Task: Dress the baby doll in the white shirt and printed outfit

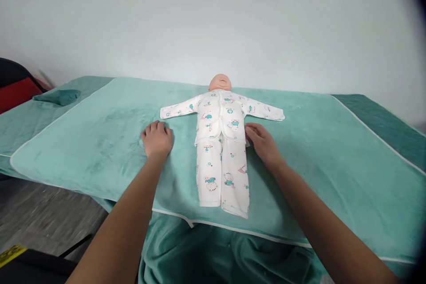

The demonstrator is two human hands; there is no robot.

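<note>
A baby doll (220, 83) lies on its back in the middle of a teal towel (100, 142), arms spread out. It wears a white printed top (221, 115) and matching trousers (221, 177). My left hand (157, 138) rests palm down on the towel to the left of the doll's waist, fingers curled a little, with nothing in it. My right hand (262, 142) lies at the right side of the doll's waist, fingers stretched towards the hem of the top and touching it or nearly so.
The towel covers a bed with a darker green sheet (382, 120) against a white wall. A small green pillow (58, 96) lies at the far left. A red and black object (15, 88) stands beyond it. Grey floor (40, 217) shows at lower left.
</note>
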